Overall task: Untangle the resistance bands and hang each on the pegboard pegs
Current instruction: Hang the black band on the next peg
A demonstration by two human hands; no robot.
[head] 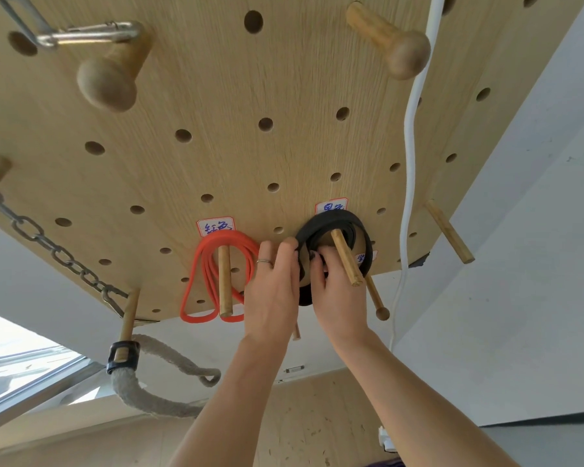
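Both the left hand (273,291) and right hand (338,294) are gripping the black band (334,220), which is looping round the peg (346,257). It is looking soft and floppy, so pinching its lower coils seems best. The red band (213,274) is hanging left of that peg.

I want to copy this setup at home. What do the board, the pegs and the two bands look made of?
Board: pale wood or wood-look veneer, matte, with visible grain.
Pegs: plain wooden dowels, unpainted, light tan.
Red band: looks like rubber or latex, a thin flat matte loop.
Black band: wider and flat, likely rubber or elastic; the picture cannot settle which.
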